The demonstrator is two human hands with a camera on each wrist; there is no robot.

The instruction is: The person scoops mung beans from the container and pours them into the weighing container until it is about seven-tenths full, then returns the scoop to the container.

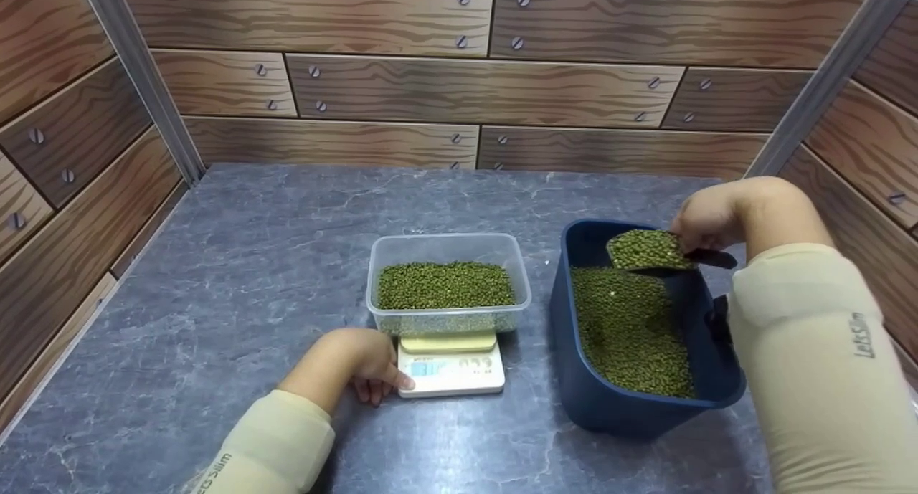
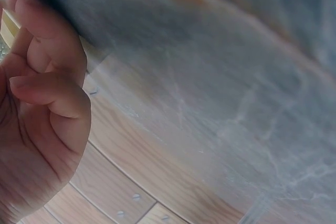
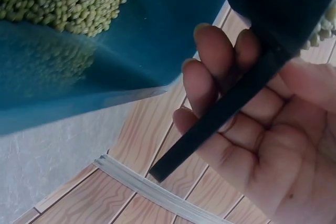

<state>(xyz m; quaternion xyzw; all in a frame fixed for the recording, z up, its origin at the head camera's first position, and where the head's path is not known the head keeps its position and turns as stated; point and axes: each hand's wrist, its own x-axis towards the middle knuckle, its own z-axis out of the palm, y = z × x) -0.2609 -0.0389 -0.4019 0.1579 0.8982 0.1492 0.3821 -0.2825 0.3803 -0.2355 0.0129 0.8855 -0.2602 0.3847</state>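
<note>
My right hand (image 1: 706,218) grips the black handle (image 3: 210,116) of a scoop, its fingers curled around it. Green mung beans (image 1: 649,249) fill the scoop, held over the far end of a deep blue bin (image 1: 574,379). More mung beans (image 1: 631,336) lie inside the bin. One digit of my left hand (image 1: 358,358) touches the front left corner of a white kitchen scale (image 1: 459,390). In the left wrist view the other fingers (image 2: 65,95) are loosely bent and hold nothing. A clear plastic container (image 1: 450,322), partly filled with mung beans (image 1: 445,285), stands on the scale.
Grey marbled tabletop (image 1: 251,264) lies under everything. The blue bin stands right of the scale, with a gap between them. Wood-patterned panels (image 1: 401,85) close off the back and both sides.
</note>
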